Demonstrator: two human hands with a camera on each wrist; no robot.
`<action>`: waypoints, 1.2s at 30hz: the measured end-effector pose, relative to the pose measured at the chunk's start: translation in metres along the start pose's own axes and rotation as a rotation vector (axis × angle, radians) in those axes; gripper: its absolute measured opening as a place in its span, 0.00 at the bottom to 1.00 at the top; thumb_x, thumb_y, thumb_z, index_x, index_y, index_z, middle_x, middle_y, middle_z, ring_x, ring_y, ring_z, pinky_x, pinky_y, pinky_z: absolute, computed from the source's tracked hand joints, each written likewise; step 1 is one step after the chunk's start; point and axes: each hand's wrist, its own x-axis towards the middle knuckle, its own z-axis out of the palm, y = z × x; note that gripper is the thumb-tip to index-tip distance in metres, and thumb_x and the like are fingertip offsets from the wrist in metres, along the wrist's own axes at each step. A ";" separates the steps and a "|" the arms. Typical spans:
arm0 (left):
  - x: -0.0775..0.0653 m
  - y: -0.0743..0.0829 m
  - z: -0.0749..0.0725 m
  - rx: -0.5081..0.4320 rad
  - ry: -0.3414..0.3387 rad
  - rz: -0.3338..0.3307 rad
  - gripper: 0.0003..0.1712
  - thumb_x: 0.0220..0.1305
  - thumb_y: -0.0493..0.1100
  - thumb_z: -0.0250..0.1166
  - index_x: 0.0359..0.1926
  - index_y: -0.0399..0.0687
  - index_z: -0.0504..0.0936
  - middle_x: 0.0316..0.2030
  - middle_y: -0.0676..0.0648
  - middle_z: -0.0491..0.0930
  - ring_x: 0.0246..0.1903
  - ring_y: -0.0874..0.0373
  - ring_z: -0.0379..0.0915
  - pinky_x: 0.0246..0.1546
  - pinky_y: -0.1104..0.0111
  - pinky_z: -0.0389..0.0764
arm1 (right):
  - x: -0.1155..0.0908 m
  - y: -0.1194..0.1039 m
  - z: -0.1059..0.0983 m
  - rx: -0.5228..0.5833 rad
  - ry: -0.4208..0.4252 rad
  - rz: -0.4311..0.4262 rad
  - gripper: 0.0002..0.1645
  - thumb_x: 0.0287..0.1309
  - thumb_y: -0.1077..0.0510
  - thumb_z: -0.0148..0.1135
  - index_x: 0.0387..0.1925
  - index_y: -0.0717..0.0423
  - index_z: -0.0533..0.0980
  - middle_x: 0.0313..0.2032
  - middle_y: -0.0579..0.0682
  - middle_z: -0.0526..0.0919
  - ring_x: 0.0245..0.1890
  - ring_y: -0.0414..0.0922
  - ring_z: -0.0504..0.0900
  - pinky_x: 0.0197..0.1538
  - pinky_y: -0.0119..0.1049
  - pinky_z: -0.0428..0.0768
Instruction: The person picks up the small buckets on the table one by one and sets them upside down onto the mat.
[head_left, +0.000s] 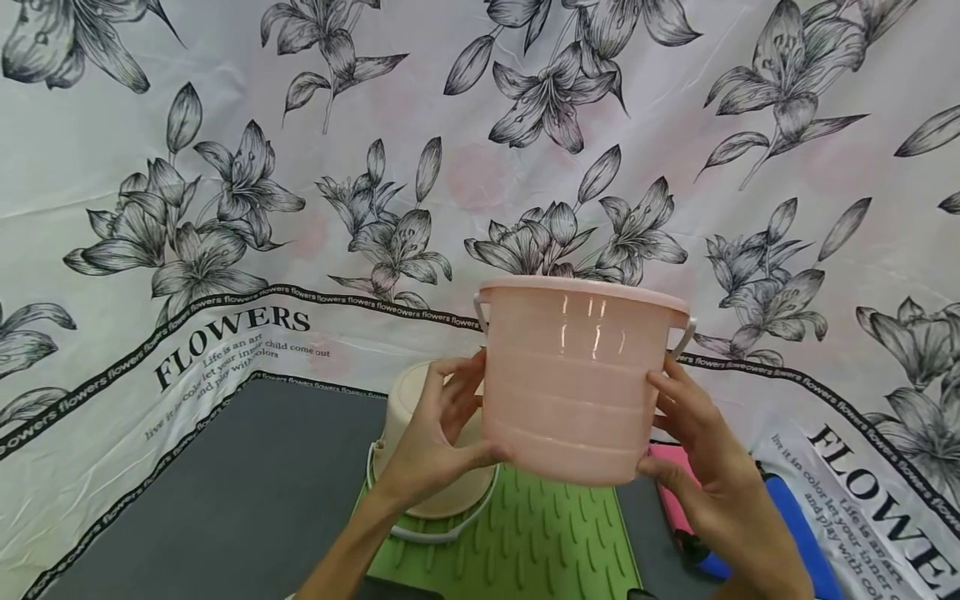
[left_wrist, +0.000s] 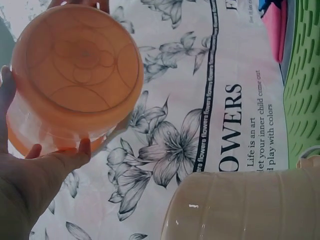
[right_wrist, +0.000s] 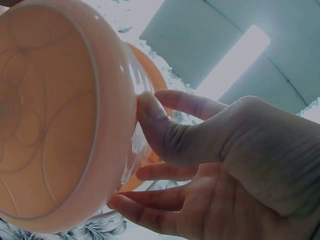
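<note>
A pink plastic bucket is held up in the air between both hands, upright with its rim on top. My left hand grips its left side, thumb low near the base. On the opposite side my right hand holds the wall with thumb and fingers. The bucket's base, marked with a pattern of curved lines, faces the left wrist view. Behind my left hand a cream bucket stands upside down, its pale handle lying round its lower end.
A green ridged mat lies under the cream bucket on a dark grey table. Pink and blue items lie at the right, partly behind my right hand. A flower-printed cloth hangs behind and borders the table.
</note>
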 end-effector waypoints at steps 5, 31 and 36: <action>-0.001 -0.002 -0.001 0.047 -0.032 0.019 0.60 0.55 0.60 0.79 0.77 0.39 0.56 0.81 0.37 0.55 0.77 0.68 0.58 0.66 0.74 0.77 | -0.005 -0.006 -0.002 0.022 0.008 0.168 0.37 0.72 0.76 0.52 0.77 0.75 0.53 0.83 0.63 0.48 0.77 0.39 0.69 0.72 0.22 0.73; -0.001 -0.014 0.018 0.445 0.171 0.064 0.66 0.48 0.83 0.60 0.81 0.50 0.59 0.60 0.39 0.76 0.56 0.57 0.76 0.66 0.52 0.78 | 0.001 0.001 0.006 -0.206 0.031 0.393 0.40 0.79 0.69 0.45 0.84 0.45 0.49 0.61 0.39 0.76 0.49 0.33 0.81 0.50 0.20 0.80; 0.001 -0.012 0.019 0.472 0.151 0.047 0.61 0.55 0.70 0.71 0.83 0.54 0.57 0.54 0.44 0.73 0.53 0.57 0.76 0.70 0.60 0.76 | 0.001 0.003 0.006 -0.244 0.031 0.420 0.51 0.73 0.67 0.59 0.85 0.40 0.46 0.67 0.35 0.69 0.53 0.32 0.77 0.52 0.17 0.78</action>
